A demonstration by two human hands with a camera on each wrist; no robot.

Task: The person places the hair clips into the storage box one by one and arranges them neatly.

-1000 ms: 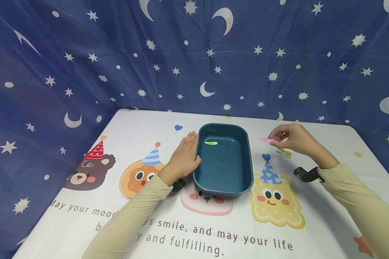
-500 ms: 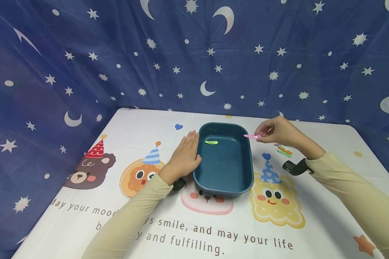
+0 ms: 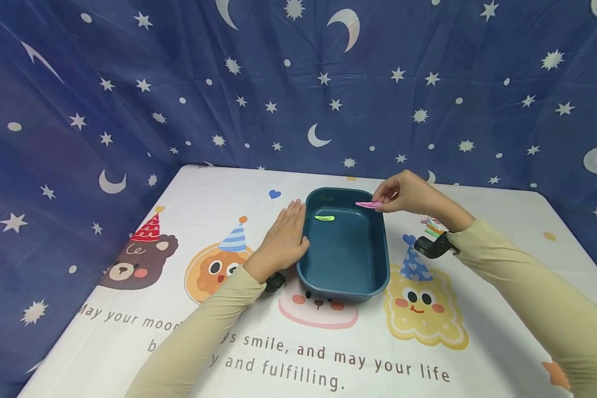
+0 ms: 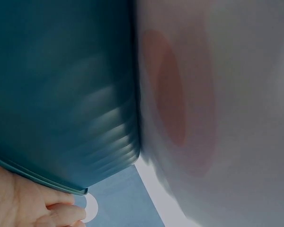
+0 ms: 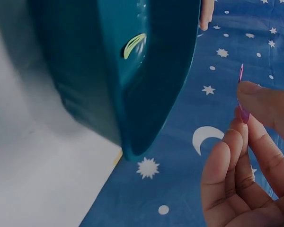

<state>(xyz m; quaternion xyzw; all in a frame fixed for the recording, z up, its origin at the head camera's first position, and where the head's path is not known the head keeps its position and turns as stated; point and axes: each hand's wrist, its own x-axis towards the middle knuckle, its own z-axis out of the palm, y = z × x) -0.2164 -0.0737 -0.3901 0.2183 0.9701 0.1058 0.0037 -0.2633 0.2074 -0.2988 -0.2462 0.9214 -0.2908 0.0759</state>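
Above the far right corner of the blue bin (image 3: 340, 265), holding a pink hair clip (image 3: 368, 205) in the right hand (image 3: 408, 193). Pinching it between thumb and index finger, with the other fingers bent loosely together. Pointing the clip's free end leftward over the bin's interior, with a clear gap between clip and rim in the right wrist view.

At the bin's left side, resting the left hand (image 3: 283, 240) against the rim, with fingers straight and side by side and with the thumb a little apart. Seen only in part from the left wrist, just beside the rim.

On the bin's floor, toward its far left corner, can make out a yellow-green hair clip (image 3: 324, 218). Right of the bin, can see a cluster of hair clips (image 3: 434, 225), partly hidden by the right wrist; cannot tell how many.

Around the bin, can see a white tablecloth (image 3: 229, 190), printed with a brown bear (image 3: 139, 271) well to the left, a yellow biscuit (image 3: 423, 315) off the near right corner, and lettering (image 3: 328, 362) on the near side. Behind the bin, can see a dark blue curtain (image 3: 278, 66) patterned with white moons and stars.
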